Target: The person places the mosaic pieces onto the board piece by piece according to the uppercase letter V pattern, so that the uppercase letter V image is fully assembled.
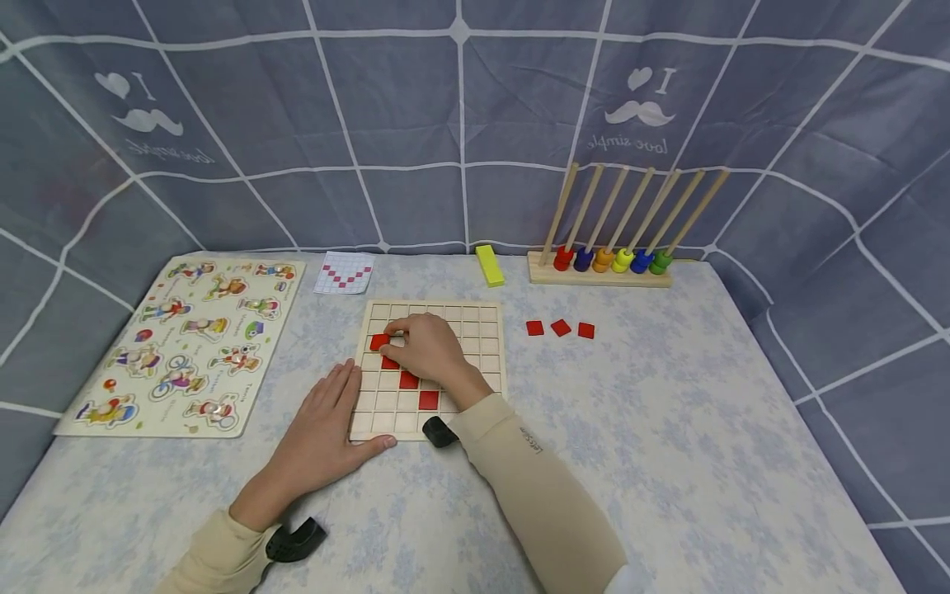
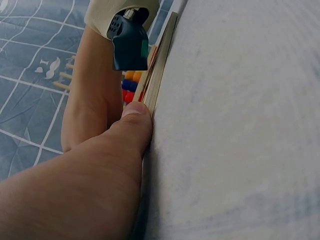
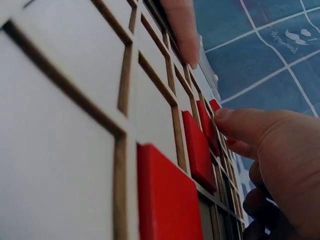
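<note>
A wooden grid board (image 1: 486,429) lies flat on the table. Several red square tiles (image 1: 428,400) sit in its cells in a diagonal line. At the upper left end of that line, my right hand (image 1: 426,346) pinches a red tile (image 1: 380,341) between thumb and fingers; the right wrist view shows the thumb (image 3: 240,122) right at that tile. My left hand (image 1: 322,421) rests along the board's left side with straight fingers, its thumb reaching to the front edge. From the left wrist, the thumb (image 2: 132,120) presses against the board's side (image 2: 162,65).
Three loose red tiles (image 1: 561,327) lie right of the board. Behind stand a bead rack with upright rods (image 1: 599,279), a yellow block (image 1: 490,266) and a pattern card (image 1: 345,272) with a red V of squares. A picture puzzle board (image 1: 248,330) lies at the left.
</note>
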Action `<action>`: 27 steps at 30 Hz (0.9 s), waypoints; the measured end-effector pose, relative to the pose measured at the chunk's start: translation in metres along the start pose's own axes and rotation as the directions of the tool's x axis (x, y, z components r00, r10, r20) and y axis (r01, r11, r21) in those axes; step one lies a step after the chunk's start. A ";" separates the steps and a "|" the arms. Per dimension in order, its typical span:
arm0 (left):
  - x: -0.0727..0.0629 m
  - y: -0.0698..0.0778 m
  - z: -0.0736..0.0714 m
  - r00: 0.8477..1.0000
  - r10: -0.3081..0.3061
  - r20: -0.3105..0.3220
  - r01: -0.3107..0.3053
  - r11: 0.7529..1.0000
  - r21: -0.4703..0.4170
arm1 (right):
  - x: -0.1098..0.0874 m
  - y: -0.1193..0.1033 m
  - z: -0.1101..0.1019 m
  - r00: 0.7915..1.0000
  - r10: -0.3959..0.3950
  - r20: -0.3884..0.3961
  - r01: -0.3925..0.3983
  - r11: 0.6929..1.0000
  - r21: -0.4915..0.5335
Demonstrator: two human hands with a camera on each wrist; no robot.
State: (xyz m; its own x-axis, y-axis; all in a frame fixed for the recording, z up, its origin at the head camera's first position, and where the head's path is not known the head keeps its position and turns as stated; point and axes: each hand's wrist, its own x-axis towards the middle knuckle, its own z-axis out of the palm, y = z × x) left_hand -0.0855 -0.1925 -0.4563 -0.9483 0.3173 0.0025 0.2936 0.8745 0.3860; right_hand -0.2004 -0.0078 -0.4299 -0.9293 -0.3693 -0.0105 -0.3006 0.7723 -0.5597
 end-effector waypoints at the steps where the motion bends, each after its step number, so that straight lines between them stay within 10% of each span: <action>1: 0.000 0.000 0.000 1.000 0.002 -0.003 -0.002 1.000 0.001 | 0.001 -0.001 0.001 1.000 0.005 -0.002 -0.005 1.000 -0.002; 27: -0.001 0.000 0.002 1.000 0.011 -0.025 -0.011 1.000 0.000 | 0.010 -0.027 0.002 0.995 0.093 0.028 -0.087 0.981 -0.170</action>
State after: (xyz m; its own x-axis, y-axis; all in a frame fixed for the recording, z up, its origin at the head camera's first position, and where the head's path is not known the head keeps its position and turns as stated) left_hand -0.0847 -0.1920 -0.4585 -0.9478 0.3174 0.0298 0.3038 0.8711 0.3860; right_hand -0.2009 -0.0332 -0.4164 -0.9469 -0.3099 -0.0861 -0.2505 0.8783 -0.4072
